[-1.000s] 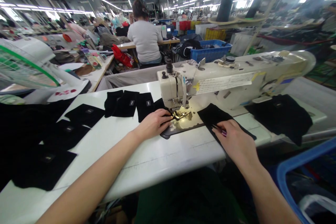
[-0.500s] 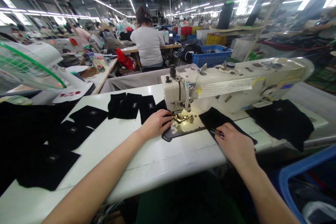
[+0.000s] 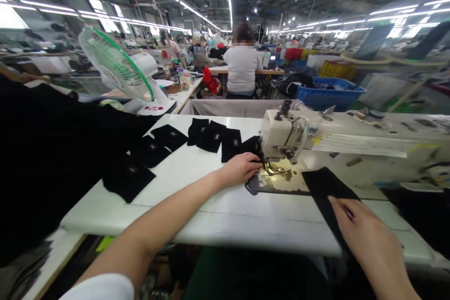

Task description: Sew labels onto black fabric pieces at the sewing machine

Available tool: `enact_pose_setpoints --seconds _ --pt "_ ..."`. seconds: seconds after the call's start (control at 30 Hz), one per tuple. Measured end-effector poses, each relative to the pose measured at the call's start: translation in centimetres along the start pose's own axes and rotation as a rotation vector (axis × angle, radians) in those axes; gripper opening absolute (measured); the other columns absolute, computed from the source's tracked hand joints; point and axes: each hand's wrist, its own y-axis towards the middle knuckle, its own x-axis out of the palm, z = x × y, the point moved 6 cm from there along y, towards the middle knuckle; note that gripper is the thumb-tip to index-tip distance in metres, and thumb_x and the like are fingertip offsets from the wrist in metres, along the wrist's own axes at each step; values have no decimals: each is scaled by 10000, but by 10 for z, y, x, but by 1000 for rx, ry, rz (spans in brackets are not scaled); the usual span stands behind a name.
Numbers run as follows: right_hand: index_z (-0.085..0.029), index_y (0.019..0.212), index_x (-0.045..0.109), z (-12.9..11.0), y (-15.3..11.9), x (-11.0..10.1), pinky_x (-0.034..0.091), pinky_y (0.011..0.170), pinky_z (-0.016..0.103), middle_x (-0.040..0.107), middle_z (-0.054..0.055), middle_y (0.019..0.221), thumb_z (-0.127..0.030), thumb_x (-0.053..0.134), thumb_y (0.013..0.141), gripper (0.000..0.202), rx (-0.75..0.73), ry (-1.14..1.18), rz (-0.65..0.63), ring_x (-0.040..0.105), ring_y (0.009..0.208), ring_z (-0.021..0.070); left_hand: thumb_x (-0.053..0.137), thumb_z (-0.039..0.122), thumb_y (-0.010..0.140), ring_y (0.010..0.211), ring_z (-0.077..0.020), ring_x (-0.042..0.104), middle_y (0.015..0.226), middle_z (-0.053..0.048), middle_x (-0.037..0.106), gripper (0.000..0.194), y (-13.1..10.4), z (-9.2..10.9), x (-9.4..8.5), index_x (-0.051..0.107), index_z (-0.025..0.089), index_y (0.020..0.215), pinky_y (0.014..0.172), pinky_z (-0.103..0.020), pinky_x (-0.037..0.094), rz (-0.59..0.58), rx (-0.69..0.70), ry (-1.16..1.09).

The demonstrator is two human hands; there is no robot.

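Observation:
My left hand (image 3: 242,168) lies at the left of the sewing machine's presser foot (image 3: 276,168). Its fingers are bent close together, with the tips at the edge of a black fabric piece (image 3: 251,146) beside the needle area. On the right, my right hand (image 3: 367,232) is closed over another black fabric piece (image 3: 326,185), which stretches from the machine bed toward the table's front edge. A small dark purple item (image 3: 349,214) shows between its fingers; most of it is hidden. Several black pieces with small labels (image 3: 231,143) lie left of the machine.
A dark fabric heap (image 3: 63,150) covers the left side. Behind it stands a green-rimmed fan (image 3: 119,63). More black fabric (image 3: 418,211) lies at the far right. Beyond the machine are a blue basket (image 3: 328,96) and a seated person in white (image 3: 242,70).
The view has swung left, so the scene sits farther right. My right hand has drawn back slightly toward me, and the metal tool tips beside it no longer show. My left hand stays at the presser foot.

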Motion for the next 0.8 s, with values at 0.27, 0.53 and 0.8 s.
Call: enact_pose_setpoints --seconds 0.27,0.53,0.8 --pt "-234 890 653 -88 -26 -10 500 763 285 717 64 936 -480 379 1023 392 -325 480 -47 685 866 214 493 188 985 1086 -232 628 1144 -141 671 280 -68 58 -26 634 133 1220 939 -347 542 -115 74 -95" --pt "-218 911 634 -198 2 39 431 743 292 661 55 973 -363 481 994 227 -399 377 -357 627 875 201 503 136 927 1105 -245 612 1146 -143 654 146 -134 102 -49 603 145 1033 949 -364 552 -204 14 -40" --pt "-215 682 578 -215 4 68 334 545 248 591 -40 639 -306 726 798 209 -374 242 -586 554 604 141 467 106 963 1180 -234 610 1166 -131 689 196 -160 113 -65 612 133 1091 973 -329 557 -113 80 -8"
